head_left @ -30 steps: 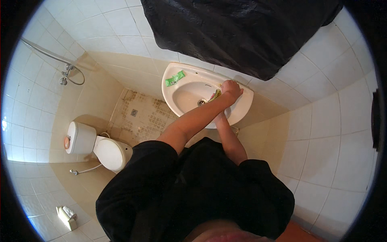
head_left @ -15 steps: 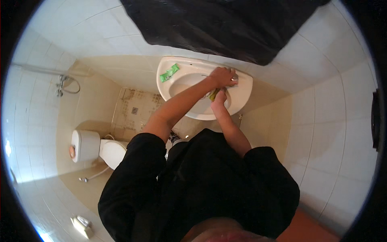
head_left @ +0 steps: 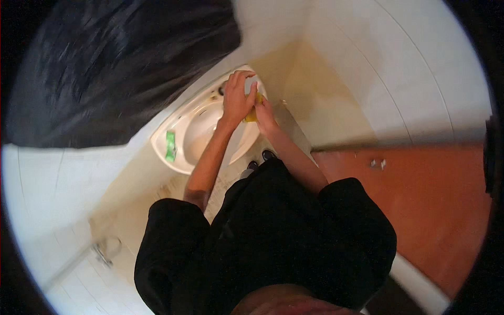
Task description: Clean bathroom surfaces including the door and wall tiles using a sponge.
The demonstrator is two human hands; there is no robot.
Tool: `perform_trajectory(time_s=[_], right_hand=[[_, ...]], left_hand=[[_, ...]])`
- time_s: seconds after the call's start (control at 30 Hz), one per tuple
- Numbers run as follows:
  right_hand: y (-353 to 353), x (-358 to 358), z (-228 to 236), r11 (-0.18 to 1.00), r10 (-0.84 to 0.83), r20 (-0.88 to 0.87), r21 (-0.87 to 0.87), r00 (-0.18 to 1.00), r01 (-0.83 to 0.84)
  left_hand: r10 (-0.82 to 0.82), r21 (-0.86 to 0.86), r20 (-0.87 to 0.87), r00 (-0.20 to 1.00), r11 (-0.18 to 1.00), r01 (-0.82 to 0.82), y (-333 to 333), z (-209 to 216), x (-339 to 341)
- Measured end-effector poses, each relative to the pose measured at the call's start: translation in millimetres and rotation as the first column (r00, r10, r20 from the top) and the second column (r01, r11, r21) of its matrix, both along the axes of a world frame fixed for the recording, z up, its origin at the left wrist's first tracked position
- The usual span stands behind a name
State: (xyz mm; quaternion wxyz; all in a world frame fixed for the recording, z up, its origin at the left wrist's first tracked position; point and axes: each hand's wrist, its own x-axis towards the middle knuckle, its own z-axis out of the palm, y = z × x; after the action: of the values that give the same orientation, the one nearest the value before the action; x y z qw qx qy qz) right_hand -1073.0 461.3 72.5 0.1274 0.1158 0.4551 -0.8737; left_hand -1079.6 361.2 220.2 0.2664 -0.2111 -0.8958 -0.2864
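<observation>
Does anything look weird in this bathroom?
Yes, the big black sheet over the wall by the sink. It's dark and wrinkled beside the pale wall tiles, and hides what's behind it. I can't tell why it's there.

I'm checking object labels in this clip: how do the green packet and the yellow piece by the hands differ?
Colour: the packet is green; the yellow piece is yellow.
Support: the packet lies on the left part of the sink; the yellow piece is held in the right hand.
Visibility: the packet shows whole; the yellow piece is partly covered by fingers, so its full shape is unclear.
Both look much smaller than the sink.
</observation>
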Motion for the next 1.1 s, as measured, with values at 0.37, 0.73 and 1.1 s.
perform_trajectory(time_s=[0.37, 0.73, 1.1], right_hand=[[277.4, 18.7, -41.1, 0.710, -0.698, -0.363, -0.465, 0.617, 0.529], [333.7, 139.1, 80.1, 0.397, -0.863, -0.329, 0.029, 0.384, 0.917], [230.1, 308.9, 50.9, 0.320, -0.915, -0.390, -0.535, 0.107, 0.782]], left_hand=[[-0.963, 0.519, 0.007, 0.268, 0.232, 0.823, 355.9, 41.2, 49.1], [-0.981, 0.789, 0.169, 0.100, 0.195, 0.582, 420.1, 66.1, 98.4], [-0.991, 0.516, 0.066, 0.121, 0.137, 0.846, 270.8, 87.0, 246.9]])
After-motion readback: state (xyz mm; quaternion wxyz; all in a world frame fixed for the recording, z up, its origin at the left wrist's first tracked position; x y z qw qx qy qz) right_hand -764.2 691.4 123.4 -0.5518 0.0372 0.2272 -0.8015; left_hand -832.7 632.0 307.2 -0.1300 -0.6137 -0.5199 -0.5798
